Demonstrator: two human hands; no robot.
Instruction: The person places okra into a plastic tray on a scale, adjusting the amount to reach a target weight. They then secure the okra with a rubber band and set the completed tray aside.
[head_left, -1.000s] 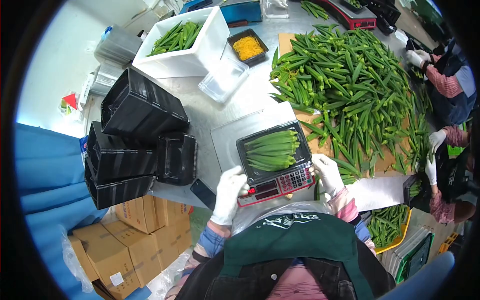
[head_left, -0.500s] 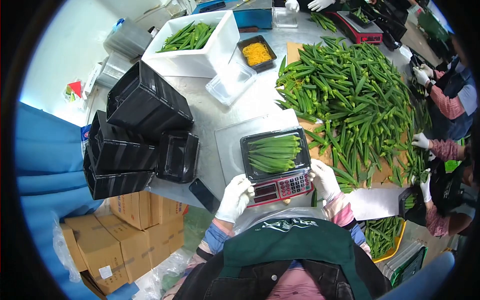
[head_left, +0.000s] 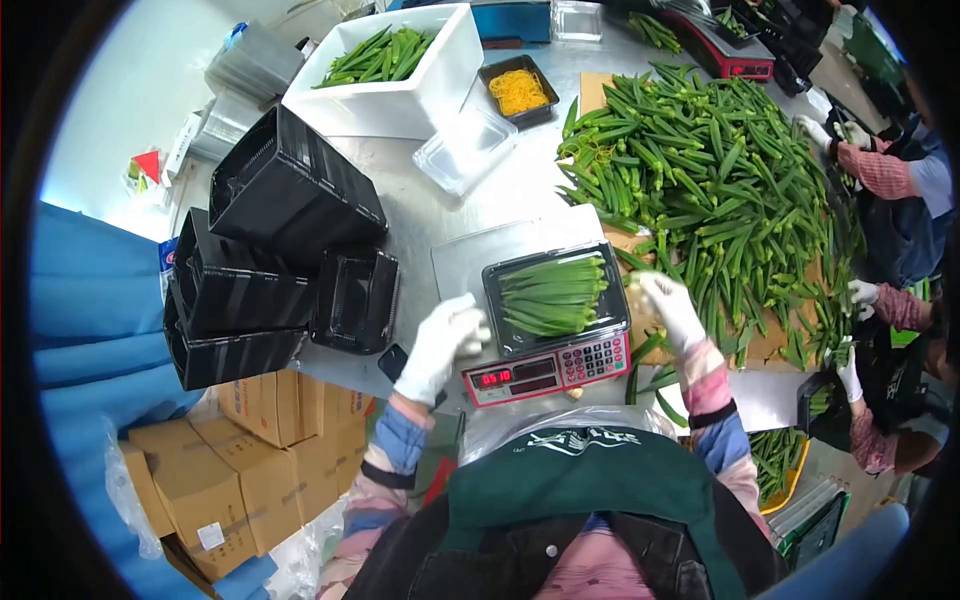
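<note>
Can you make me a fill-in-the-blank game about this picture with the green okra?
1. The black plastic tray of green okra pods sits on a red digital ____.
2. Both the left hand and the right hand wear ____ gloves.
3. The small black tray behind the clear plastic box holds ____ rubber bands.

Missing words: scale; white; yellow
</note>
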